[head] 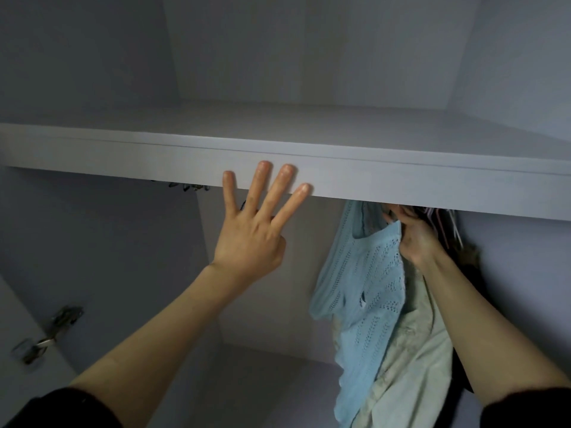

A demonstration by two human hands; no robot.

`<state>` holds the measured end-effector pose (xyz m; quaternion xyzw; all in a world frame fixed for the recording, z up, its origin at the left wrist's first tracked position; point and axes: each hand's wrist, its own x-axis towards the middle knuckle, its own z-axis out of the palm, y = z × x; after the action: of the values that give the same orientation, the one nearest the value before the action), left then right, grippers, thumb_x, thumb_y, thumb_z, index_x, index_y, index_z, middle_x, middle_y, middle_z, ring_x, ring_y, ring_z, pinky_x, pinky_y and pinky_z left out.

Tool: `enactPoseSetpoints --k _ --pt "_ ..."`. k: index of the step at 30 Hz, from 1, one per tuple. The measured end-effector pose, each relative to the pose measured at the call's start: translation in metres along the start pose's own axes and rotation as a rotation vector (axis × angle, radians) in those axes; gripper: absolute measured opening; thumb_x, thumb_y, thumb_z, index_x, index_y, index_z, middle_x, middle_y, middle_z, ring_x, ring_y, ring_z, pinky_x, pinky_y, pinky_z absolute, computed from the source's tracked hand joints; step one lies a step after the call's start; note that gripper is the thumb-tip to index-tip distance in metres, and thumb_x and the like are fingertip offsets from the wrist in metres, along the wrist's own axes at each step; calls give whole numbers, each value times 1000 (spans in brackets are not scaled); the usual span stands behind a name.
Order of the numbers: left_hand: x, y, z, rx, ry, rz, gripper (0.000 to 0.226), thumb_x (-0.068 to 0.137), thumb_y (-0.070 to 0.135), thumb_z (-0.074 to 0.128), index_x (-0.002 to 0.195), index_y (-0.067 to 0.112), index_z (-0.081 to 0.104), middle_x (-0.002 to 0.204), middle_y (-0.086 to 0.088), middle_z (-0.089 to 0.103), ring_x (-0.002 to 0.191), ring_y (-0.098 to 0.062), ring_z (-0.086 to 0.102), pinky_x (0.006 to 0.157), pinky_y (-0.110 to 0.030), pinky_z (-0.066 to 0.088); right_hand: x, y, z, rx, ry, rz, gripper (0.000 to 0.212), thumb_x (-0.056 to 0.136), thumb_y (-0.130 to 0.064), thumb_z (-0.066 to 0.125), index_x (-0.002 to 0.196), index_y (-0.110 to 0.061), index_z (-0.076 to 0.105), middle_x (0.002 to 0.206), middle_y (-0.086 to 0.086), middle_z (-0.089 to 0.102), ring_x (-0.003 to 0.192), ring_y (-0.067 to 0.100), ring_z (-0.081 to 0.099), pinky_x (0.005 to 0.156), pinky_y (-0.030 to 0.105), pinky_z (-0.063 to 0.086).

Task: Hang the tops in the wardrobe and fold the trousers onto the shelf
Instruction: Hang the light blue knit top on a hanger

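A light blue knitted top hangs inside the wardrobe, under the white shelf. A pale cream garment hangs right behind it. My right hand reaches up beside the blue top's shoulder with curled fingers, gripping near the hanger; the shelf's front edge hides the fingertips and the rail. My left hand is raised with straight, spread fingers, its fingertips resting against the shelf's front edge.
Several empty hangers and a dark garment sit to the right of my right hand. Hanger hooks peek out under the shelf on the left. A door hinge shows at lower left.
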<state>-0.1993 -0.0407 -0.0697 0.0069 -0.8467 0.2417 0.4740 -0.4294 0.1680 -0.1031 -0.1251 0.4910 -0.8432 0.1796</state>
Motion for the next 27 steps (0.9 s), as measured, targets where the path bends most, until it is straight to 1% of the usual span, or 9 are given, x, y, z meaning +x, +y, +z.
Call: enactPoseSetpoints --k 4,7,11,14,17,21,23,25,27 --pt "0 0 2 -13 0 -13 103 72 12 53 148 22 -15 152 -5 -30 139 -31 -27 107 -64 -12 -5 -10 -4 64 -18 -4 26 99 -7 38 111 -19 57 121 -2 57 116 18 50 99 43 40" --pt "0 1 1 -1 -7 -19 103 73 11 53 148 22 -16 152 -5 -32 139 -31 -28 106 -64 -11 2 -15 -4 168 41 16 20 99 -8 41 101 -15 59 107 0 60 118 18 50 105 40 38" --pt "0 4 -1 -12 -24 -33 102 72 11 53 149 22 -14 152 -4 -32 139 -31 -28 106 -65 -10 3 -11 -1 96 63 15 22 99 -5 41 96 -20 58 101 -5 59 117 18 46 106 37 35" --pt "0 4 -1 -21 -31 -30 102 72 11 54 149 22 -11 152 -4 -32 139 -31 -27 106 -64 -13 4 -13 -2 78 48 -2 22 98 -4 42 99 -18 60 103 -3 62 116 18 50 100 35 40" --pt "1 3 -1 -7 -32 -28 102 72 10 52 149 22 -14 151 -4 -32 139 -31 -28 106 -63 -15 7 -17 0 50 8 8 18 96 -5 47 103 -15 61 105 1 65 114 19 55 97 36 43" --pt "1 2 -2 -4 -25 -24 102 71 9 51 148 21 -15 153 -6 -29 138 -32 -29 106 -63 -16 5 -18 2 -33 17 -6 20 94 -4 50 99 -19 62 103 -3 64 116 21 52 93 34 44" --pt "2 3 -4 -11 -36 -37 101 71 8 50 149 20 -13 156 -9 -15 139 -35 -26 106 -65 -12 5 -16 -2 -115 31 -15 21 96 -7 48 113 -14 59 119 1 61 126 24 48 100 35 41" --pt "2 6 -8 -20 -43 -43 100 70 7 53 150 17 -4 155 -12 0 140 -43 -10 105 -68 -4 0 -12 -10 -165 53 3 37 100 -12 41 136 -9 44 141 9 47 133 24 41 109 37 35" --pt "3 9 -10 -13 -31 -39 99 68 6 57 150 13 2 156 -13 5 139 -45 5 103 -70 1 -4 -6 -16 -167 64 24 43 102 -14 36 144 -7 32 148 11 38 136 24 37 112 39 31"
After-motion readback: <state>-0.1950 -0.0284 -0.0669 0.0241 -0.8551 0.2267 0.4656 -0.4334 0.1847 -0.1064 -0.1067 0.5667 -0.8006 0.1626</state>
